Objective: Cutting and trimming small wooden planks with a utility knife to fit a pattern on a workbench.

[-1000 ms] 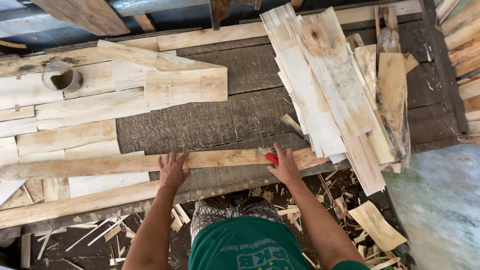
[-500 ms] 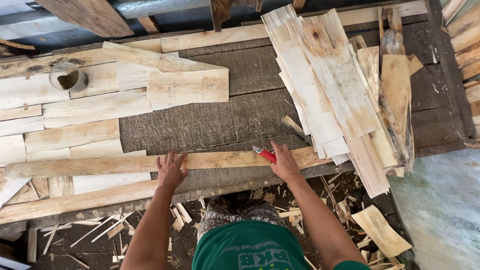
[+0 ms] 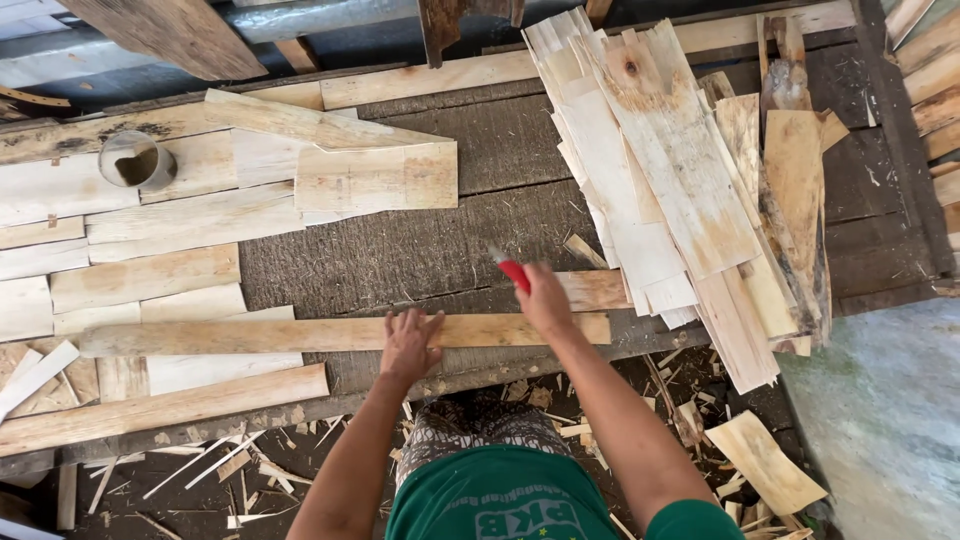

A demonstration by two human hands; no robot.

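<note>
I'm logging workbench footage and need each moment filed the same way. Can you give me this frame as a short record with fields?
setting: dark wooden workbench seen from above
left hand: left hand flat on a long pale wood strip
right hand: right hand gripping a red-handled tool; its tip is too blurred to tell
right of hands: fanned pile of thin wood slats
left of hands: flat pale boards and a small round container
below bench: wood scraps and splinters

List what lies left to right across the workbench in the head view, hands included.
Round cup → short flat board → left hand, pressing on the long strip → right hand gripping a red-handled tool → fanned pile of thin slats → dark bark-edged pieces.
</note>
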